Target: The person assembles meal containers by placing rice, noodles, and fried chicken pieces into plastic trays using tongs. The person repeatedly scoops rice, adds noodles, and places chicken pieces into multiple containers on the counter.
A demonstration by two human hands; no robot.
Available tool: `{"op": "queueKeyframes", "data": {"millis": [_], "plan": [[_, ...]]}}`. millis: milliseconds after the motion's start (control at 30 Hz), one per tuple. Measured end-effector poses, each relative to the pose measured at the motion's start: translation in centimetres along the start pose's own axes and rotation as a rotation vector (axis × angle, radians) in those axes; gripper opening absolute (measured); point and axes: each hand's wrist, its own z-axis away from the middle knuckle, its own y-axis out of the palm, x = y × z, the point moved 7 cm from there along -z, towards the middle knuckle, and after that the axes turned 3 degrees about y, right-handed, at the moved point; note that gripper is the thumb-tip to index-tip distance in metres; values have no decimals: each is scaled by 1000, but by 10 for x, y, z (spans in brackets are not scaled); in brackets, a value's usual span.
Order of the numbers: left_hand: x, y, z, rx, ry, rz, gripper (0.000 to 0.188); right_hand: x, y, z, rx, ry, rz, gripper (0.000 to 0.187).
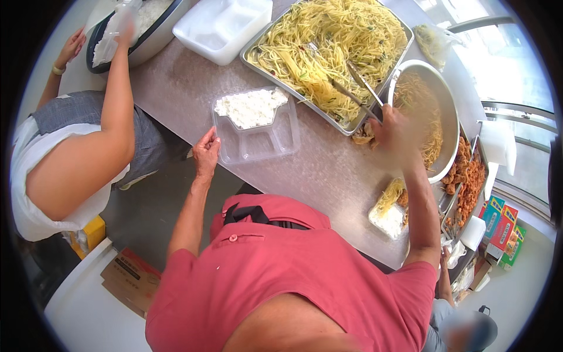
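My left hand (206, 154) pinches the left rim of a clear plastic compartment tray (246, 144). White rice (252, 109) fills the tray's large far section; its other sections hold no food. In my right hand (388, 128) are metal tongs (366, 85), their jaws reaching over a large metal pan (264, 74) heaped with pale yellow shreds (334, 35), perhaps potato strips. A blur hides part of my right hand and wrist. Just right of that hand stands a white basin (453, 117) of brownish, noodle-like strands (433, 138).
Stacked clear trays (223, 29) stand at the far left of the metal table. A filled tray (387, 222) sits near its right front edge, below pans of reddish fried pieces (469, 176). At left, a co-worker's arm (120, 111) reaches over a rice cooker (149, 41). Another person is lower right.
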Motion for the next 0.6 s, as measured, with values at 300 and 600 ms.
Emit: {"op": "queueKeyframes", "data": {"millis": [300, 600], "plan": [[-7, -2, 3, 5, -38, -45, 40, 4, 50, -53, -109, 242, 18, 39], [-14, 4, 12, 3, -26, -11, 38, -2, 53, -89, 57, 147, -262, 35]]}}
